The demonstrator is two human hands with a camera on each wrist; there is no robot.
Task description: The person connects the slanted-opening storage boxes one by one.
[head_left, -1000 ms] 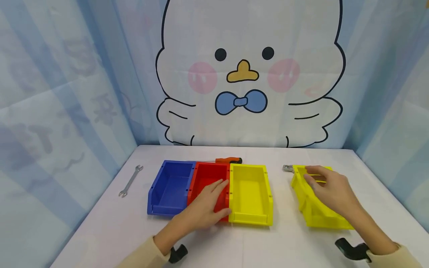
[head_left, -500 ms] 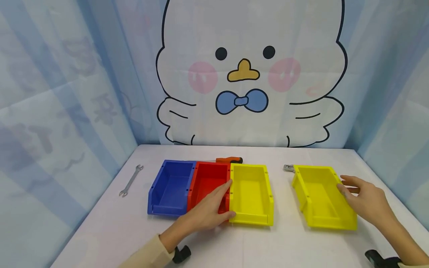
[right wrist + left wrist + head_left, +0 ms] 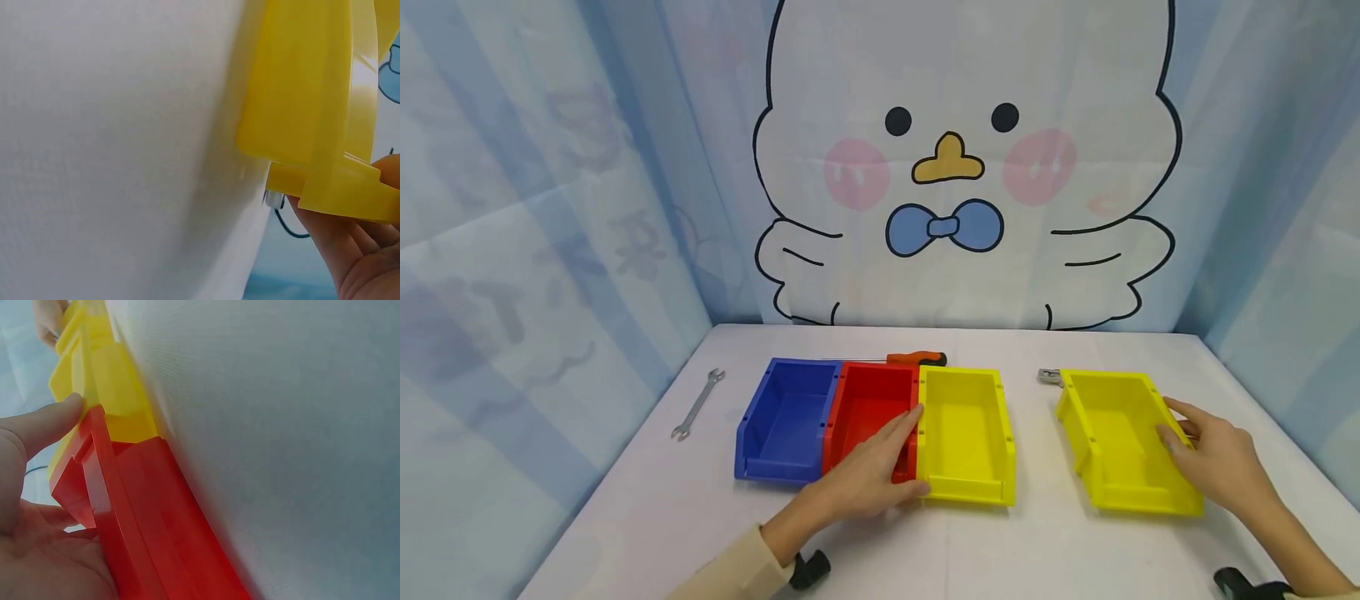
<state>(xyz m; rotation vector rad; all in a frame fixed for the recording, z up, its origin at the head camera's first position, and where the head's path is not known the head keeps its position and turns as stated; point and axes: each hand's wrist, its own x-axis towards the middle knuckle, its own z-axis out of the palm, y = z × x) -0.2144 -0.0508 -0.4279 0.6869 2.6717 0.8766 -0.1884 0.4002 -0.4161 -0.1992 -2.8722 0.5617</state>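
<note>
In the head view a blue bin (image 3: 790, 421), a red bin (image 3: 874, 400) and a yellow bin (image 3: 966, 425) stand side by side. My left hand (image 3: 861, 475) lies across the red bin, fingers stretched along the wall it shares with the yellow bin. Its thumb (image 3: 59, 419) touches the yellow bin's front corner in the left wrist view. Farther right is a second yellow bin (image 3: 1123, 442), gripped at its right rim by my right hand (image 3: 1221, 458), thumb inside and fingers outside. The right wrist view shows that bin's wall (image 3: 300, 81) over the fingers, which it partly hides.
A wrench (image 3: 697, 406) lies at the left of the white table (image 3: 970, 558). Behind the red bin lies an orange-handled screwdriver (image 3: 916, 358). A small metal tool end (image 3: 1049, 377) sticks out behind the right yellow bin. Curtains enclose the sides and back.
My right hand has moved from over the right yellow bin's left side to its right rim and taken hold there. My left hand has slid slightly right, toward the middle yellow bin.
</note>
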